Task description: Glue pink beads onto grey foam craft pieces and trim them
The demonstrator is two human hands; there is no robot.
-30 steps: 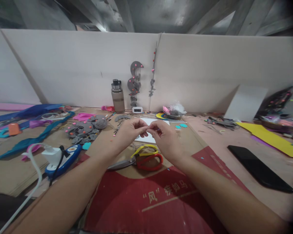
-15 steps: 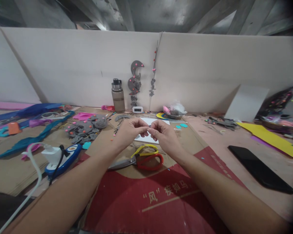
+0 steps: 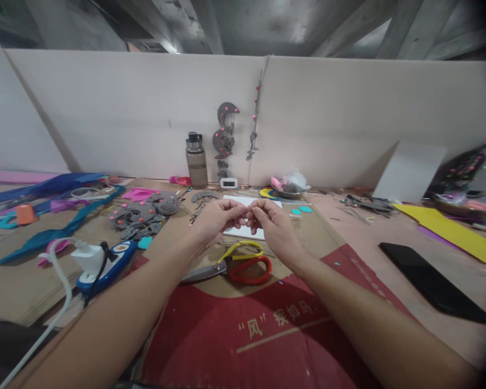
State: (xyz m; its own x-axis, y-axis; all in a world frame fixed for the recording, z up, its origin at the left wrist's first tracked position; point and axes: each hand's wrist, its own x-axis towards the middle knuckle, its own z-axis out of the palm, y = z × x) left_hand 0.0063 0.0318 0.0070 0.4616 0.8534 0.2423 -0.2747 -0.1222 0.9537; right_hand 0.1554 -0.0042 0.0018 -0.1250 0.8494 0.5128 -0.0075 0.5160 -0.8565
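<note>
My left hand [image 3: 221, 220] and my right hand [image 3: 270, 224] meet fingertip to fingertip above a white board [image 3: 247, 233]. Both are closed in a pinch. Whatever sits between the fingertips is too small and too covered to name. Just below the hands lies a pair of scissors [image 3: 218, 267] with one yellow and one red handle, its blades pointing left. Beneath everything is a cardboard sheet with a red printed area [image 3: 267, 351]. To the left of my left hand rests a heap of grey felt pieces [image 3: 140, 216] with pink and orange dots.
A blue-and-white power strip [image 3: 109, 267] with a plugged-in white cable lies at left. At right are a black phone [image 3: 433, 281] and a yellow sheet [image 3: 453, 232]. Behind stand a water bottle [image 3: 196, 165] and a small white clock [image 3: 228, 183]; grey moon-shaped hangings [image 3: 227, 113] hang on the partition.
Both hands stay pinched together, with their fingers slightly shifted and the wrists turned a little. The dark bit seen between the fingertips before is now hidden. The things on the table have not moved.
</note>
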